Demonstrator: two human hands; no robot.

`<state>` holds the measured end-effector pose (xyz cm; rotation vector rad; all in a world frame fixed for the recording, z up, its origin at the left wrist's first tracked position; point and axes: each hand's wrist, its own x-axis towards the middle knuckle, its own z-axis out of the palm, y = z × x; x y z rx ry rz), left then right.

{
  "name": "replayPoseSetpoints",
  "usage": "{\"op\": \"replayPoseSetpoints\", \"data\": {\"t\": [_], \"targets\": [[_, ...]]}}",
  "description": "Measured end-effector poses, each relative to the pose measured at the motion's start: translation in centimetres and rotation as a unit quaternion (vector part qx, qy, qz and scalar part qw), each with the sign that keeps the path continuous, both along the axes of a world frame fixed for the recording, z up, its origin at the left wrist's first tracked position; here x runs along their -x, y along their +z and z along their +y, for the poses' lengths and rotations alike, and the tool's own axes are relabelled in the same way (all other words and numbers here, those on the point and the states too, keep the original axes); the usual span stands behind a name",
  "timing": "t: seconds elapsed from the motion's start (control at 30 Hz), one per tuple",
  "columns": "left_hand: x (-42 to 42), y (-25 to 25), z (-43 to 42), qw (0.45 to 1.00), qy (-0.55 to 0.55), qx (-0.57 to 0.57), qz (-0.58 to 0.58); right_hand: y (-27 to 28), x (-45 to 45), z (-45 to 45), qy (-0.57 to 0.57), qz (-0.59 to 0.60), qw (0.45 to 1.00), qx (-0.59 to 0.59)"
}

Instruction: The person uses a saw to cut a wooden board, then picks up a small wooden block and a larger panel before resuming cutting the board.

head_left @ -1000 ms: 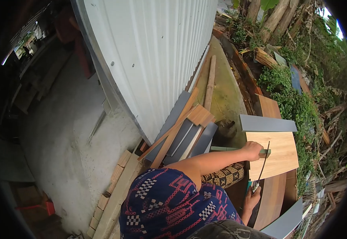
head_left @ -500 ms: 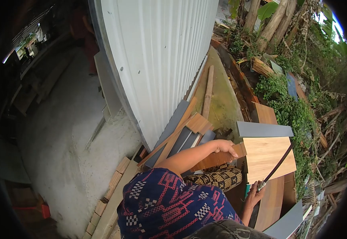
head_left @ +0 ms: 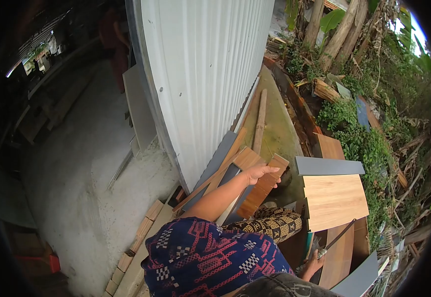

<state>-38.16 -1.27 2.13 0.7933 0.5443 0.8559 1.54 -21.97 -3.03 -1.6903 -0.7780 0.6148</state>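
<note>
My left hand (head_left: 260, 174) is closed around a short brown wood-grain board (head_left: 265, 186), held tilted over my patterned trousers (head_left: 280, 223). In my right hand (head_left: 315, 262), low on the right, is a long, narrow, dark-bladed tool (head_left: 340, 233). Its blade points up and to the right, in front of brown boards; its exact kind is unclear, and my fingers partly hide the handle. Just beyond the blade lies a light wood-grain board (head_left: 335, 202), with a grey strip (head_left: 329, 166) along its far edge.
Several planks (head_left: 214, 171) lean by the corrugated metal sheet (head_left: 200, 74). A round pole (head_left: 260, 121) lies on the mossy concrete. Bricks (head_left: 139, 232) line the step at left. Plants (head_left: 341, 114) grow at right. Another person (head_left: 114, 44) stands in the dark interior.
My left hand has moved up and left, lifting and turning the brown board more upright. My right hand has dropped lower, bringing the tool down from across the light board.
</note>
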Motion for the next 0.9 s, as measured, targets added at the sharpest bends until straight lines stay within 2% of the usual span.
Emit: {"op": "replayPoseSetpoints", "data": {"t": [0.1,0.2,0.3,0.4,0.5,0.6,0.63,0.9], "targets": [[-0.3,0.1,-0.4,0.998,0.040,0.006,-0.052,-0.8,0.1,-0.4,0.006,0.000,1.000,0.012],[-1.0,0.5,-0.7,0.997,0.051,0.023,-0.052,-2.0,-0.3,-0.7,0.010,0.007,1.000,0.022],[-1.2,2.1,-1.2,0.998,0.056,-0.011,-0.041,-3.1,-0.6,-1.1,0.007,0.003,1.000,0.031],[-1.8,3.5,-1.1,0.994,0.077,0.002,-0.081,-4.6,-1.3,-1.4,0.007,0.004,0.999,0.040],[-2.8,5.3,-1.5,0.992,0.101,-0.026,-0.069,-6.2,-1.9,-1.5,0.007,0.010,1.000,0.024],[-4.3,5.6,-2.4,0.982,0.152,-0.112,-0.013,-6.3,-1.7,-1.6,0.004,0.010,1.000,0.012],[-4.7,5.4,-2.5,0.982,0.138,-0.130,-0.011,-6.0,-1.7,-1.6,0.004,0.009,1.000,0.011],[-3.7,5.4,-2.7,0.981,0.123,-0.147,0.022,-5.5,-1.4,-1.9,0.002,0.026,1.000,0.009]]}}
